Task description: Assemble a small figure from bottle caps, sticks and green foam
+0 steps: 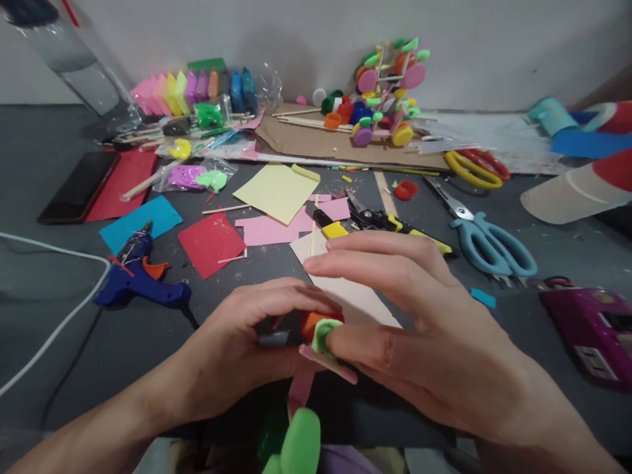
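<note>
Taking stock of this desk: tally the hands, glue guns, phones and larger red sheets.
Hands: 2, left hand and right hand
Glue gun: 1
Phone: 1
Larger red sheets: 2, the nearer sheet and the sheet by the phone
Total: 6

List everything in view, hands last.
Flat table: one, dark grey, below
Water bottle: one, clear, back left
Soft blocks: several, multicoloured, back left
Stick models: count unclear, multicoloured, back
Plastic caps: several, multicoloured, back
Wooden sticks: several, pale, scattered
Flat phone: one, black, left
Plastic glue gun: one, blue, left
Paper pieces: several, mixed colours, scattered
Hand tools: count unclear, yellow and black, centre
Looped handles: two, yellow and red, right
Bladed scissors: one, light blue, right
Capped bottle: one, whitish, right
Boxy device: one, magenta, right
Soft rounded piece: one, green, bottom
Round piece: one, orange, lower centre
Curled piece: one, lime, lower centre
Left hand: one, bare, left
Right hand: one, bare, right
</note>
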Action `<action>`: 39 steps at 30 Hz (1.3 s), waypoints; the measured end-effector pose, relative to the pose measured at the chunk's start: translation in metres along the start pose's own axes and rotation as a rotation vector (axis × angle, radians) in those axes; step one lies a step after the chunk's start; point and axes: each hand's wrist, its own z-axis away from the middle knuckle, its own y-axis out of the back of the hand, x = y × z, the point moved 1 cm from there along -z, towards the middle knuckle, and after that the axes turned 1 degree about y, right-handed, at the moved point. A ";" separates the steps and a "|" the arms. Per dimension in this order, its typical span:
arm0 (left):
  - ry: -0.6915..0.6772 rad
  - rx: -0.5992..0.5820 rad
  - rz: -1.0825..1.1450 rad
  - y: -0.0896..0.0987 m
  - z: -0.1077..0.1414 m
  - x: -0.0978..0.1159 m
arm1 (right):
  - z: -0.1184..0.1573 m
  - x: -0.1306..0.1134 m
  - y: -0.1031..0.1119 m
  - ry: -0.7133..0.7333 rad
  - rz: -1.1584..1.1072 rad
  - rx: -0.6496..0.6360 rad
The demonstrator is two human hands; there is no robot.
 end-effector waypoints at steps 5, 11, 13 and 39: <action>-0.001 0.002 -0.049 -0.001 -0.001 0.001 | -0.001 -0.003 0.002 0.081 0.015 0.011; -0.008 0.001 -0.043 0.000 -0.002 0.002 | -0.003 -0.001 0.008 0.123 -0.020 -0.013; 0.012 0.002 -0.008 0.001 -0.003 0.001 | -0.002 0.001 0.012 0.143 -0.011 -0.026; 0.049 -0.034 -0.091 -0.003 -0.001 0.004 | -0.003 -0.004 0.006 -0.016 -0.135 -0.116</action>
